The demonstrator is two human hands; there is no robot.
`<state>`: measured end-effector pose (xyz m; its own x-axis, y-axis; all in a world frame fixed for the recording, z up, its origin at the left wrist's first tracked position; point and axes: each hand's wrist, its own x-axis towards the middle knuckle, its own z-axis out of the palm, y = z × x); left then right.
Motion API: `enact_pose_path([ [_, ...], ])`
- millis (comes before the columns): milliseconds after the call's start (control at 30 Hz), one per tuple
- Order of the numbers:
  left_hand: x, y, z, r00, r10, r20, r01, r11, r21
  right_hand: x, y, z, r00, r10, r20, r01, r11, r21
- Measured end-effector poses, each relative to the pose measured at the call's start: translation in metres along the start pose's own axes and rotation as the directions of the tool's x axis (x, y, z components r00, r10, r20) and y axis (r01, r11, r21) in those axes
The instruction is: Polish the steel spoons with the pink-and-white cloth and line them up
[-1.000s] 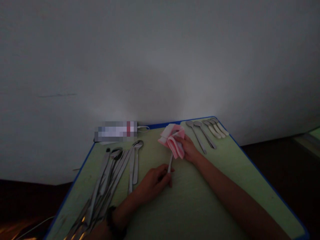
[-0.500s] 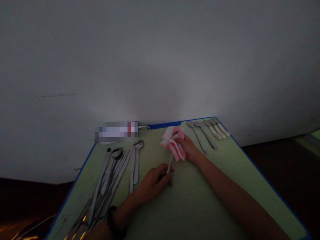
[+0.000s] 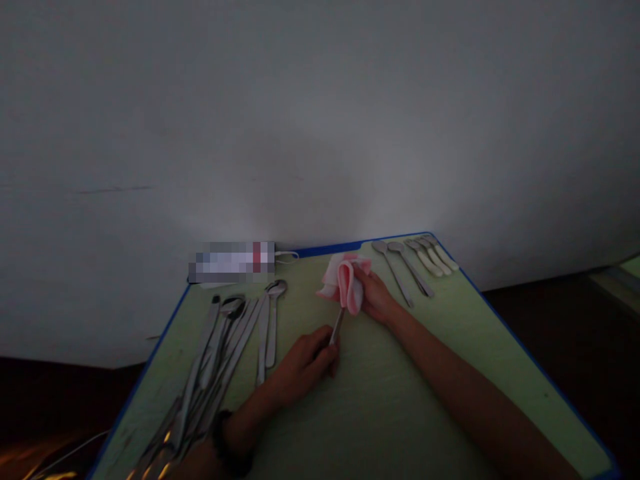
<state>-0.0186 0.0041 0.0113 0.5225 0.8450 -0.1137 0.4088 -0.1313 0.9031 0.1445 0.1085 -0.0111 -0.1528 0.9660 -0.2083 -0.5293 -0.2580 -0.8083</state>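
Note:
My left hand [image 3: 313,360] is closed around the lower end of a metal utensil handle [image 3: 338,325]. The utensil's upper end is hidden inside a folded pink and white cloth [image 3: 345,283], so its kind does not show. Around that cloth my right hand [image 3: 373,293] is closed, at the cloth's right side. Left of my left hand lie a pile of metal cutlery [image 3: 220,360] and a spoon [image 3: 273,320]. To the right of the cloth, two longer spoons [image 3: 396,273] rest on the table.
Several white-handled utensils [image 3: 434,257] lie at the back right corner of the green table [image 3: 400,413], which has a blue edge. A blurred-out device [image 3: 233,262] with a white cable [image 3: 287,255] stands at the back left, against the grey wall [image 3: 320,120].
The cloth has been turned and its folds now hang closer to upright over the utensil. My left hand has shifted slightly left with the handle. The cutlery on the table stays put.

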Motion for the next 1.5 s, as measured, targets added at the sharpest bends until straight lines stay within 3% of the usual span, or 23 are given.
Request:
enact_pose_path([
  [133, 0.0, 0.003, -0.001, 1.0, -0.002, 0.008, 0.002, 1.0, -0.016, 0.0, -0.001, 0.001, 1.0, -0.013, -0.007, 0.013, 0.999, 0.042],
  [467, 0.001, 0.002, -0.001, 1.0, -0.018, 0.005, 0.018, 0.995, -0.098, -0.005, -0.006, -0.001, 1.0, 0.003, 0.012, -0.002, 0.998, -0.064],
  [700, 0.007, -0.011, 0.004, 0.987, -0.127, -0.096, 0.085, 0.929, -0.361, -0.002, -0.002, -0.005, 0.998, 0.035, 0.055, -0.031, 0.998, -0.063],
  [867, 0.006, -0.011, 0.003, 0.986, -0.121, -0.113, 0.083, 0.952, -0.295, 0.0, -0.001, -0.005, 0.998, 0.04, 0.042, -0.039, 0.999, -0.024],
  [1200, -0.002, 0.001, -0.004, 0.999, 0.03, 0.037, -0.022, 0.977, -0.211, 0.0, -0.002, -0.003, 0.999, 0.004, 0.04, -0.011, 0.983, 0.181],
  [1367, -0.002, 0.003, -0.006, 0.993, 0.073, 0.092, -0.055, 0.981, -0.184, 0.001, -0.001, -0.002, 0.997, -0.006, 0.083, -0.011, 0.979, 0.201],
  [1500, -0.002, 0.005, -0.005, 0.993, 0.066, 0.098, -0.055, 0.992, -0.109, 0.002, 0.0, -0.004, 1.0, 0.01, 0.024, -0.013, 0.99, 0.138],
])
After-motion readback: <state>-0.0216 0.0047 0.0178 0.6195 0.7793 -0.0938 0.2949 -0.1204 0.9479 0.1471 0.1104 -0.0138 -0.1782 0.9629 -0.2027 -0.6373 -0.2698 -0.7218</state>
